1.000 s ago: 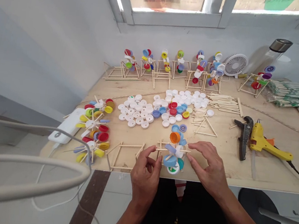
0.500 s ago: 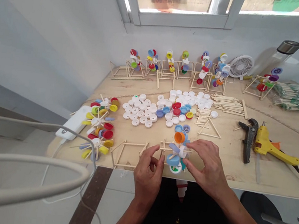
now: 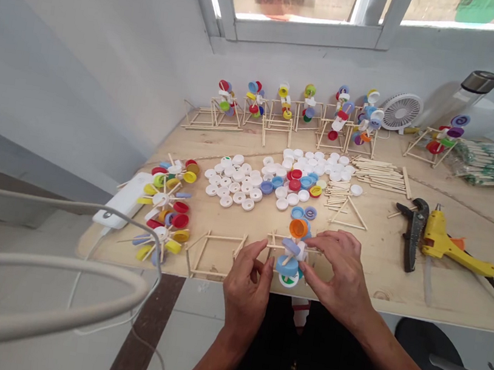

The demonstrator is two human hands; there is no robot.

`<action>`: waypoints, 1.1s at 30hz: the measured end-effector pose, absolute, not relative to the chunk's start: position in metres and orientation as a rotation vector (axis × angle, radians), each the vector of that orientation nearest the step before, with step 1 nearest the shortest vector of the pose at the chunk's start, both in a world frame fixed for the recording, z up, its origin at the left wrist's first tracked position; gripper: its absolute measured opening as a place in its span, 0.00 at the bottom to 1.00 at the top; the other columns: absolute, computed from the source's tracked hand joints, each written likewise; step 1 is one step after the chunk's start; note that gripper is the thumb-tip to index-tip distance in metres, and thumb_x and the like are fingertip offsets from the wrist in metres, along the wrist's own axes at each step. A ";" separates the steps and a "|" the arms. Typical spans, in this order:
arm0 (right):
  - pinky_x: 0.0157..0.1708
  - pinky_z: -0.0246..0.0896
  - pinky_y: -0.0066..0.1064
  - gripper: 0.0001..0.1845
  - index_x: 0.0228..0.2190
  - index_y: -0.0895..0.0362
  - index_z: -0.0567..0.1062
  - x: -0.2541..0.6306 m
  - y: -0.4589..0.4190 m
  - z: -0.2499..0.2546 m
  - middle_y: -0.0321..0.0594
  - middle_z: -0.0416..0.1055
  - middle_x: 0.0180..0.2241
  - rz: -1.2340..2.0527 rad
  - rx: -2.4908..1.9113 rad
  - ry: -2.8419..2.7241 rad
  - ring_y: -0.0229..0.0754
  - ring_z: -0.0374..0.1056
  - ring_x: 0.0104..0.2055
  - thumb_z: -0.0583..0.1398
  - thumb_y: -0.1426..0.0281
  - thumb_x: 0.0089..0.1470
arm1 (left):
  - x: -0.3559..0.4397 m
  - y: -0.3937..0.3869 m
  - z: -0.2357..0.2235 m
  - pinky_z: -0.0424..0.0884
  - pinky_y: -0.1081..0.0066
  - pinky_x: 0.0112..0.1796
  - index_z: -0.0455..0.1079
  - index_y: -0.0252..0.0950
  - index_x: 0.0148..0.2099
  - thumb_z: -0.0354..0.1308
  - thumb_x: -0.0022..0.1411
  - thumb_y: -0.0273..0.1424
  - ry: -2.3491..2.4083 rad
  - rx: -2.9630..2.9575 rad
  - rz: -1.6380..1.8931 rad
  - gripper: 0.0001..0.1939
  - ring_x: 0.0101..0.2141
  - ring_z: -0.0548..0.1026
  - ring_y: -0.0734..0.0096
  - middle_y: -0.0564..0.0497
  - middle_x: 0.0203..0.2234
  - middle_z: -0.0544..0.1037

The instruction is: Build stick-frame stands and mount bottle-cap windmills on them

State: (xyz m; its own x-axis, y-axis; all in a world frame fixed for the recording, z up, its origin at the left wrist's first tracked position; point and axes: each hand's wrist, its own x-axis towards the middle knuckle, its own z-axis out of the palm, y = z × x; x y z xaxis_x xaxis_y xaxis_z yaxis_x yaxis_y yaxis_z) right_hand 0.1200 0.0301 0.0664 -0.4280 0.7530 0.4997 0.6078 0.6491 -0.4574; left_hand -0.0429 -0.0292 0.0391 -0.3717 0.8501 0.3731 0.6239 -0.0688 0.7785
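A small wheel of coloured bottle caps on thin wooden sticks stands in a stick frame near the front edge of the wooden table. My left hand pinches the left end of the wheel's stick axle. My right hand has its fingertips on the right side of the wheel, by the white hub. An empty square stick frame lies just left of my left hand.
Loose white and coloured caps lie mid-table, with stick piles to their right. Finished cap wheels line the back wall; spare wheels sit left. Pliers and a yellow glue gun lie right. A small fan stands behind.
Both hands have closed in on the cap wheel; my right fingers moved from beside it onto its hub. The view shifted slightly right.
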 end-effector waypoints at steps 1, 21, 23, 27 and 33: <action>0.49 0.53 0.48 0.15 0.42 0.53 0.69 0.119 0.030 0.066 0.41 0.74 0.37 0.267 -1.047 -2.174 0.49 0.67 0.45 0.62 0.70 0.51 | -0.043 -0.029 0.039 0.70 0.75 0.27 0.67 0.37 0.51 0.54 0.62 0.31 1.966 1.603 1.414 0.14 0.23 0.70 0.79 0.47 0.41 0.75; 0.48 0.60 0.42 0.16 0.47 0.54 0.68 0.154 0.009 0.050 0.43 0.72 0.43 0.372 -1.209 -2.009 0.47 0.66 0.48 0.57 0.69 0.55 | -0.046 -0.039 0.038 0.69 0.76 0.25 0.66 0.35 0.52 0.54 0.62 0.30 1.926 1.594 1.375 0.15 0.23 0.69 0.80 0.47 0.39 0.75; 0.47 0.62 0.40 0.15 0.46 0.53 0.68 0.156 0.005 0.043 0.42 0.72 0.43 0.423 -1.235 -2.011 0.46 0.67 0.47 0.57 0.69 0.56 | -0.046 -0.041 0.038 0.69 0.76 0.25 0.66 0.35 0.52 0.54 0.62 0.30 1.925 1.595 1.352 0.15 0.23 0.69 0.79 0.46 0.40 0.75; 0.46 0.64 0.39 0.13 0.45 0.53 0.69 0.154 -0.001 0.034 0.41 0.73 0.43 0.485 -1.287 -2.052 0.44 0.68 0.47 0.56 0.68 0.58 | -0.047 -0.044 0.033 0.70 0.75 0.26 0.66 0.35 0.52 0.52 0.62 0.30 1.941 1.592 1.284 0.15 0.25 0.71 0.77 0.46 0.41 0.75; 0.45 0.64 0.39 0.11 0.44 0.54 0.70 0.155 0.001 0.027 0.41 0.73 0.43 0.479 -1.332 -2.058 0.45 0.68 0.47 0.55 0.68 0.58 | -0.049 -0.045 0.025 0.72 0.71 0.31 0.68 0.34 0.50 0.51 0.63 0.31 1.957 1.579 1.147 0.15 0.26 0.72 0.74 0.46 0.38 0.77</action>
